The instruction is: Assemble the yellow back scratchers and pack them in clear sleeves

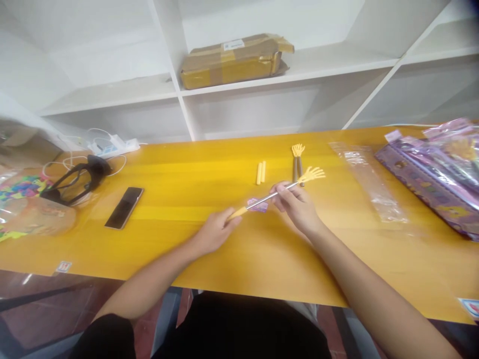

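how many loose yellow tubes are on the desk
2: a slim yellow tube and, just right of it, a matching one, both left of two thin dark rods. The purple plastic packets could hide more.

No legible text on any label

A white label (234,45) on the cardboard box (224,65), on the far shelf, carries print too small to read. Stickers sit at the near edge of the table (187,269): one at the left (64,267), with reddish marks on white, and one at the right (470,306), with red marks and a blue border. Neither can be made out. Any lettering on the purple packaging (426,184) at the right is too blurred to read.
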A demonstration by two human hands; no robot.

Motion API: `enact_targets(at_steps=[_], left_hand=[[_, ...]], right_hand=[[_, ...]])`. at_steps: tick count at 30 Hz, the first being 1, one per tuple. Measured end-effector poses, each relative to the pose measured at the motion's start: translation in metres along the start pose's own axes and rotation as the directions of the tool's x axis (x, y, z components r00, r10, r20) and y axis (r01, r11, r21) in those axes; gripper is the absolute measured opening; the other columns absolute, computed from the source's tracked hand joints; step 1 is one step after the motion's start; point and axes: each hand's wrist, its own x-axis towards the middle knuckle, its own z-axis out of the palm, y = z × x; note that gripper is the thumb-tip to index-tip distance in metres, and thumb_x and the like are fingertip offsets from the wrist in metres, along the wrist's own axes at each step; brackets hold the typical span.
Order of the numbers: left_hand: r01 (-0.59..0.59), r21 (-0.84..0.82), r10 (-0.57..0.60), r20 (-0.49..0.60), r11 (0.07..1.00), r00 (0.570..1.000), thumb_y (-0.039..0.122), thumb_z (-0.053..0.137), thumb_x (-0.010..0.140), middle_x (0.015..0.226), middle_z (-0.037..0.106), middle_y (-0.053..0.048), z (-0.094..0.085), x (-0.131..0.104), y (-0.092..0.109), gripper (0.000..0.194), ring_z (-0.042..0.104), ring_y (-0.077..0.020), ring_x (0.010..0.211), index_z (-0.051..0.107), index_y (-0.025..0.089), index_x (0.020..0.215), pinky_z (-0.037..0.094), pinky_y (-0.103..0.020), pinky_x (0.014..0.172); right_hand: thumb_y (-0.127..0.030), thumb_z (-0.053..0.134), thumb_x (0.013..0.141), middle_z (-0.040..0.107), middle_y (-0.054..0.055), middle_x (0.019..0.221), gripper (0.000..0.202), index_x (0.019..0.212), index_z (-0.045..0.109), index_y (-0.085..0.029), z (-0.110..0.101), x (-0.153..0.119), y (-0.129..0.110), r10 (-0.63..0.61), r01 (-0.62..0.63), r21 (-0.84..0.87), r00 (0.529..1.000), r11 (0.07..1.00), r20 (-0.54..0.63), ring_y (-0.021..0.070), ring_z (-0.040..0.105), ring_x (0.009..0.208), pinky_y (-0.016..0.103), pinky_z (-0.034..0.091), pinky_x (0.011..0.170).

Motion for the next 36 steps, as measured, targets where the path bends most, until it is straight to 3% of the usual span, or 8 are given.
enact_targets(at_steps=[5,16,24,31,36], left_hand=[[-0.013,0.085,0.014,-0.019,0.996,1.0,0.051,0.042,0.11,0.082,0.06,0.001,0.001,0.002,-0.004,0.038,0.054,-0.016,0.074,0.058,0.021,0.093,0.035,-0.029,0.069],[-0.012,-0.053,0.01,-0.023,0.999,1.0,0.057,0.044,0.108,0.076,0.051,0.003,0.006,0.006,-0.013,0.043,0.047,-0.0138,0.07,0.056,0.02,0.089,0.032,-0.027,0.066],[0.008,-0.153,-0.001,0.05,0.988,0.999,0.063,0.045,0.105,0.075,0.046,0.004,0.009,0.007,-0.013,0.048,0.042,-0.0131,0.068,0.056,0.019,0.088,0.032,-0.027,0.065],[0.012,-0.169,-0.008,0.023,0.986,1.0,0.061,0.047,0.104,0.076,0.043,0.003,0.011,0.008,-0.013,0.046,0.042,-0.0132,0.07,0.054,0.02,0.086,0.031,-0.027,0.066],[0.015,-0.169,-0.01,0.031,0.986,0.999,0.06,0.047,0.105,0.075,0.041,0.004,0.008,0.008,-0.012,0.045,0.04,-0.0128,0.068,0.053,0.02,0.086,0.029,-0.027,0.065]], right_hand=[[-0.062,0.07,0.097,0.061,-0.002,0.067,0.04,0.087,0.072,-0.023,0.001,-0.003,0.001,-0.046,0.048,-0.043,0.998,0.998,0.04,0.0115,0.049,0.051,0.031,0.043,0.058],[-0.067,0.066,0.098,0.053,-0.004,0.054,0.048,0.085,0.07,-0.022,0.0,0.001,-0.002,-0.036,0.043,-0.08,0.996,0.996,0.085,0.0129,0.05,0.049,0.032,0.046,0.059],[-0.07,0.066,0.096,0.06,-0.001,0.061,0.05,0.085,0.072,-0.022,-0.004,0.001,-0.006,-0.046,0.057,-0.096,0.993,0.994,0.107,0.0138,0.055,0.053,0.031,0.047,0.057],[-0.069,0.068,0.095,0.064,0.0,0.067,0.048,0.084,0.071,-0.022,-0.003,0.002,-0.001,-0.014,0.02,-0.056,0.994,0.998,0.112,0.0117,0.053,0.052,0.031,0.049,0.061],[-0.074,0.069,0.091,0.061,0.001,0.073,0.052,0.097,0.075,-0.023,-0.013,0.009,-0.001,0.046,-0.047,0.008,0.995,0.999,0.088,0.0134,0.052,0.057,0.031,0.046,0.059]])
